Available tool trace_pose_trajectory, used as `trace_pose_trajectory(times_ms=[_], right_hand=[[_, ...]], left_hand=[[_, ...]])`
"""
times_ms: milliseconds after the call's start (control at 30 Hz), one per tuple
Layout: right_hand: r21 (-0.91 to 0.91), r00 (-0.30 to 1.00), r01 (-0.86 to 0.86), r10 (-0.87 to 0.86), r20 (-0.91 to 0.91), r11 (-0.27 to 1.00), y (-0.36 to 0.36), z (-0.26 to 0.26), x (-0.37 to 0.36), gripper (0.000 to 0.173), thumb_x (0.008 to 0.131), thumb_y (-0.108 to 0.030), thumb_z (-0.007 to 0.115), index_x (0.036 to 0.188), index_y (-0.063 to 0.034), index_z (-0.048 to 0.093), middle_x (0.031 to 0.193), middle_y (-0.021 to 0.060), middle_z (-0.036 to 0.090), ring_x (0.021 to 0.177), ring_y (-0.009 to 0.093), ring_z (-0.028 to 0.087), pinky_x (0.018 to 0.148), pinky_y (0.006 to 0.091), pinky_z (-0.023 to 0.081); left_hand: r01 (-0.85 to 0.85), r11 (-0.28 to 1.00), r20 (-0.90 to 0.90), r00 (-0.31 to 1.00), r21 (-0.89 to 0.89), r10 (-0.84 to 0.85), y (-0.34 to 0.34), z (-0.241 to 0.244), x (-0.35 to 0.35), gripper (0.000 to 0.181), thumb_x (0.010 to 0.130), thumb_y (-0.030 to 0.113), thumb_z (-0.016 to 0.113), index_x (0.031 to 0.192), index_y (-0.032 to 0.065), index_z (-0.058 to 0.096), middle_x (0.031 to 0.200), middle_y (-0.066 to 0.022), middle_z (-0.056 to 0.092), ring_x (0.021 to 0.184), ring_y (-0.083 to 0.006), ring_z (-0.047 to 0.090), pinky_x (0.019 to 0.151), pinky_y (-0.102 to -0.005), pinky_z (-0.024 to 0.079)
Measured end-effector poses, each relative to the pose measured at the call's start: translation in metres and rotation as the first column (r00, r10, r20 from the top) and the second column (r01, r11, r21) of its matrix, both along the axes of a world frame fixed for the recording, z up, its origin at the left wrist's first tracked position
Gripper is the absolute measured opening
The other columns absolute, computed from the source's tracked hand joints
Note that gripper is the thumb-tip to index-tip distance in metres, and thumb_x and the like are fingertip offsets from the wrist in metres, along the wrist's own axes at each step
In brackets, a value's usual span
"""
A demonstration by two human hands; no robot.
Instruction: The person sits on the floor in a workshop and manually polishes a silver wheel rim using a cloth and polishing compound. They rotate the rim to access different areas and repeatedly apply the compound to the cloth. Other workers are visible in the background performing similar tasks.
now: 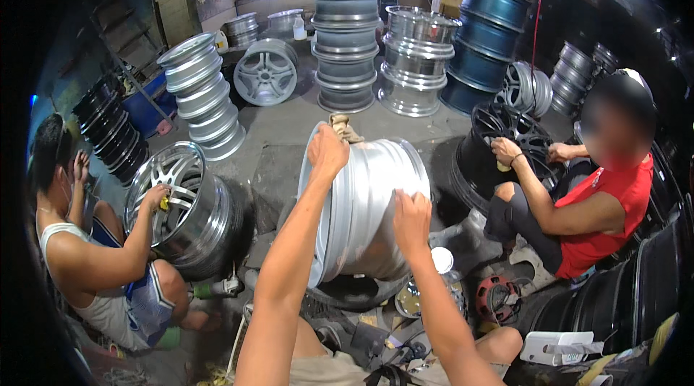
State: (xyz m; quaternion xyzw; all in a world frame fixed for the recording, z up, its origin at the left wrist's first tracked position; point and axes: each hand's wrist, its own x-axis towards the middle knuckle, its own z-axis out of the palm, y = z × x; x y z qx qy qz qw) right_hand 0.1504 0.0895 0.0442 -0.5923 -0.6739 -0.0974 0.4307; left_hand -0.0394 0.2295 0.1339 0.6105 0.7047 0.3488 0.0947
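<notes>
A bare silver wheel rim (368,191) rests on its side before me, on a black tire (358,296). My left hand (328,152) grips its left lip near the top. Right beside those fingers is a bunched brown cloth (345,128); whether the hand also holds part of it is unclear. My right hand (413,219) presses against the right side of the barrel with curled fingers. Anything under those fingertips is hidden. Below the right wrist stands an open container (407,299) with murky liquid, near a white round lid or cup (442,260).
At left, a seated person (92,256) wipes a chrome rim (217,223) with a yellow pad. A person in red (602,212) handles a black rim (466,169) at right. Stacked rims (347,55) stand behind. A power tool (217,288) and red reel-like object (496,299) lie on the floor.
</notes>
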Motion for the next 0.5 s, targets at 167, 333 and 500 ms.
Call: trace_pose_trajectory(times_ms=[167, 333, 500], right_hand=[[0.002, 0.998, -0.004, 0.004, -0.067, 1.0, -0.021, -0.008, -0.004, 0.016, 0.095, -0.009, 0.06, 0.106, -0.0033, 0.07, 0.09, 0.0178, 0.057, 0.089, 0.037, 0.056, 0.081, 0.0476, 0.043], [-0.014, 0.995, -0.022, 0.02, -0.096, 1.0, 0.004, 0.002, -0.015, 0.018, 0.096, -0.013, 0.063, 0.106, -0.0015, 0.072, 0.084, 0.0188, 0.054, 0.082, 0.038, 0.055, 0.074, 0.0475, 0.043], [0.068, 0.99, -0.032, 0.041, -0.137, 0.997, -0.008, 0.004, -0.016, 0.017, 0.095, -0.012, 0.064, 0.104, -0.0017, 0.074, 0.084, 0.0184, 0.055, 0.081, 0.037, 0.054, 0.073, 0.0464, 0.043]], left_hand=[[0.01, 0.999, 0.014, 1.0, 0.037, -0.011, -0.005, 0.006, 0.007, 0.039, 0.082, 0.014, 0.07, 0.109, -0.0085, 0.055, 0.1, -0.0315, 0.07, 0.097, -0.0462, 0.07, 0.088, -0.0516, 0.054], [0.007, 0.998, -0.005, 1.0, 0.054, -0.007, 0.0, 0.002, -0.003, 0.04, 0.081, 0.013, 0.07, 0.11, -0.0088, 0.054, 0.1, -0.0309, 0.07, 0.096, -0.0463, 0.069, 0.087, -0.0524, 0.054], [0.0, 0.998, -0.008, 1.0, 0.062, 0.0, 0.001, 0.002, 0.008, 0.037, 0.083, 0.013, 0.068, 0.11, -0.0094, 0.055, 0.101, -0.0311, 0.07, 0.097, -0.0473, 0.069, 0.088, -0.0526, 0.054]])
